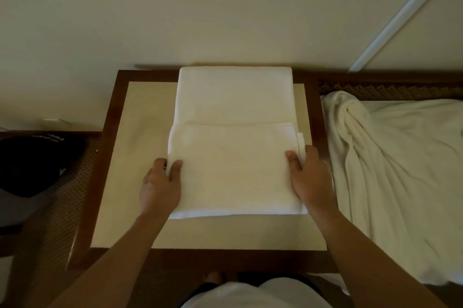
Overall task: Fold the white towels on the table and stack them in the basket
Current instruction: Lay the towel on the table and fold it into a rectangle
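A white towel (234,112) lies flat in the middle of the small table (140,112), its near part folded over onto itself. My left hand (160,185) pinches the folded layer's left edge, thumb on top. At the right edge my right hand (309,177) grips the same layer, fingers wrapped around the fold. The far end of the towel reaches the table's back edge by the wall. No basket shows in this view.
A heap of loose white towels (390,170) lies to the right on a woven surface. A dark bag (35,165) sits low at the left. The wall stands right behind the table. The table's dark wooden frame (100,157) borders its pale top.
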Tool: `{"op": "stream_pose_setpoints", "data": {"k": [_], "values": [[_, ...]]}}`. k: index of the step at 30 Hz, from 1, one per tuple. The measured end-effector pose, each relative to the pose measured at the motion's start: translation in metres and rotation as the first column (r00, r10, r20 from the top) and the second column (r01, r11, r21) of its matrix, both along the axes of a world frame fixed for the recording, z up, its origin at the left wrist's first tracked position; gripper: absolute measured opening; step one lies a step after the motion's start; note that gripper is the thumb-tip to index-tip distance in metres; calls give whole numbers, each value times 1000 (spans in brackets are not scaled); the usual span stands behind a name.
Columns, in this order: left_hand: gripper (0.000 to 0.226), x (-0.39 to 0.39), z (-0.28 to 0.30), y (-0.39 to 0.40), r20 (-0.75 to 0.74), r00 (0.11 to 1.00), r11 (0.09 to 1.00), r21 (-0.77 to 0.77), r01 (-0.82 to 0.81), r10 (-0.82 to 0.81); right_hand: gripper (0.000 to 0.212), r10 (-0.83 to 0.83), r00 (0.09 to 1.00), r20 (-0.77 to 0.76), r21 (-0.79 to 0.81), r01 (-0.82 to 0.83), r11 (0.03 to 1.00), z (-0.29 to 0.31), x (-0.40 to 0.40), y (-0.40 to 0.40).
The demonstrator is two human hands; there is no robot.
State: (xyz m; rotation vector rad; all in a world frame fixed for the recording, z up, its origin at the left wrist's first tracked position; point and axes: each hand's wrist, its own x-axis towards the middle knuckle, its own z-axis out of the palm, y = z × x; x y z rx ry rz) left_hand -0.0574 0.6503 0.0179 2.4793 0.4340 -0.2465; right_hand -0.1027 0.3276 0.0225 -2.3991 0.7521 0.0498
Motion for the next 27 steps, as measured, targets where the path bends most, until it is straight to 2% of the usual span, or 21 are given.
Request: {"op": "stream_pose_setpoints", "data": {"k": [1, 3, 5, 6, 8, 10, 11, 12, 14, 17, 19, 21, 22, 23, 24, 25, 27], "values": [[45, -2, 3, 0, 21, 1000, 999, 43, -5, 4, 54, -7, 1000, 5, -89, 8, 996, 0, 0, 1], [42, -5, 9, -2, 157, 985, 981, 189, 38, -69, 61, 32, 999, 14, -345, -25, 938, 3, -2, 7], [40, -2, 15, -18, 310, 912, 944, 273, 187, -270, 61, 260, 965, 25, -436, -223, 872, 9, 0, 27], [41, 3, 14, -29, 315, 863, 908, 279, 313, -394, 61, 406, 914, 2, -414, -369, 832, 9, 3, 39], [54, 14, 7, -51, 144, 758, 760, 287, 584, -636, 63, 597, 797, -94, -327, -591, 738, 3, 12, 62], [65, 25, -5, -55, -35, 659, 617, 317, 720, -751, 66, 625, 753, -206, -250, -658, 710, -6, 22, 64], [67, 31, -10, -48, -71, 647, 591, 344, 730, -759, 67, 600, 759, -254, -244, -650, 719, -10, 24, 56], [68, 35, -14, -37, -83, 658, 589, 372, 717, -748, 68, 563, 777, -282, -266, -627, 732, -13, 25, 44], [65, 43, -18, -14, -98, 733, 642, 413, 645, -673, 70, 473, 822, -317, -312, -562, 766, -15, 24, 13], [63, 53, -20, 10, -181, 863, 790, 347, 505, -472, 67, 349, 855, -384, -293, -472, 832, -12, 23, -22], [64, 55, -18, 13, -216, 889, 825, 334, 455, -403, 69, 291, 863, -413, -299, -431, 851, -11, 22, -29], [63, 46, -10, 11, -131, 917, 838, 372, 399, -378, 72, 233, 907, -351, -322, -351, 879, -6, 15, -27], [60, 37, -3, 12, -6, 918, 852, 368, 372, -397, 73, 244, 928, -281, -316, -329, 890, -2, 6, -25], [57, 25, 4, 14, 148, 882, 862, 332, 382, -448, 74, 305, 932, -197, -284, -353, 892, 1, -7, -24], [57, 10, 9, 19, 268, 804, 839, 303, 452, -530, 75, 409, 904, -123, -249, -427, 870, 4, -23, -23], [59, -6, 8, 26, 318, 708, 775, 307, 552, -630, 75, 527, 845, -88, -241, -531, 812, 4, -40, -23], [67, -34, -2, 43, 236, 547, 595, 353, 722, -803, 79, 699, 696, -167, -296, -711, 638, -7, -71, -25]]}}
